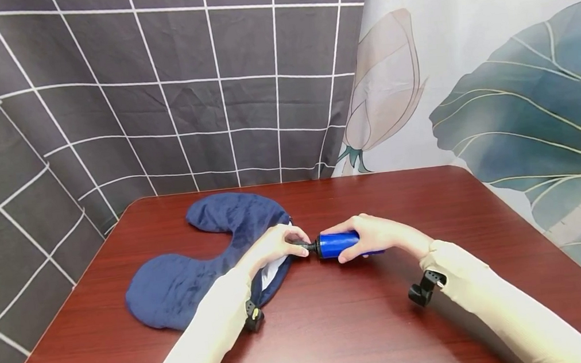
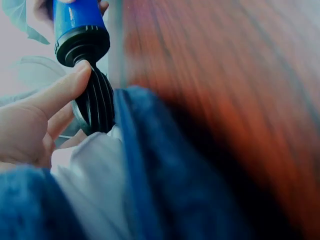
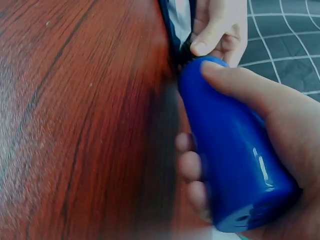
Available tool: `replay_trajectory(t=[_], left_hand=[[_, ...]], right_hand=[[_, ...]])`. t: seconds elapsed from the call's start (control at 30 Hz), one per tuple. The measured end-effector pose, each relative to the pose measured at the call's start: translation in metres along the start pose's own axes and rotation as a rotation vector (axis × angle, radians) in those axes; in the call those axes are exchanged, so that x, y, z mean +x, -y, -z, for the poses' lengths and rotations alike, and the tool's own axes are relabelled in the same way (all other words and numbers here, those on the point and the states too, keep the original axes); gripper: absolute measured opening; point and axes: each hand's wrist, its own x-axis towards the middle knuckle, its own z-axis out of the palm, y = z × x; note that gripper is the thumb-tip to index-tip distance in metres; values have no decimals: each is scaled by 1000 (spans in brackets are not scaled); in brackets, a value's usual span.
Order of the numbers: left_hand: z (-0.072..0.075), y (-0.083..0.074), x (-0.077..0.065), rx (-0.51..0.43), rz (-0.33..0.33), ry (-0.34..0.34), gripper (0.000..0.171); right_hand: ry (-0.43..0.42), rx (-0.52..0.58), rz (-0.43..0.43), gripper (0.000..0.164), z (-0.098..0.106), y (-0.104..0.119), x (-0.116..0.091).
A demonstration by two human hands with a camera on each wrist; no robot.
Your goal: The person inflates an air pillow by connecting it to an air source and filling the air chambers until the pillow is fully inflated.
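Observation:
A blue hand pump (image 1: 334, 245) lies sideways in my right hand (image 1: 378, 234), whose fingers and thumb wrap around its barrel. At its left end, a black ribbed nozzle (image 2: 100, 102) is pinched between the thumb and fingers of my left hand (image 1: 272, 242). The navy plush U-shaped neck pillow (image 1: 170, 284) rests on the table under my left forearm. White inner fabric (image 2: 97, 162) shows through an opening along the pillow's right edge. In the left wrist view the nozzle's far end meets this white fabric, and its tip is hidden there.
The reddish-brown wooden table (image 1: 365, 325) spans the space below both arms. A dark grid-patterned curtain (image 1: 185, 98) hangs behind and to the left; a white curtain with plant prints (image 1: 437, 134) hangs to the right. Each wrist wears a small black camera (image 1: 426, 288).

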Motion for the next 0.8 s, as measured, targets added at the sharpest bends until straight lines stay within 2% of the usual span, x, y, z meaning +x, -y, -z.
replay_trajectory(t=[0.13,0.3,0.47,0.63,0.8], left_hand=[[1,2,-1,55,-36,34,25],[4,6,-5,95,-81,55,27],[5,9,-7,87,-100,51,24],[5,10,-7,94,-127,64,23],[4,9,-7,132,-179,98,23]], right_hand=[[46,-70,-35,68,4,4,-3],[15,-211,-39,64,19,3,-17],[-16,-241,-31,65,35,-8,-46],[-28,-237,-71,67,53,-12,-75],[-18,-231,-99,67,62,-8,-84]])
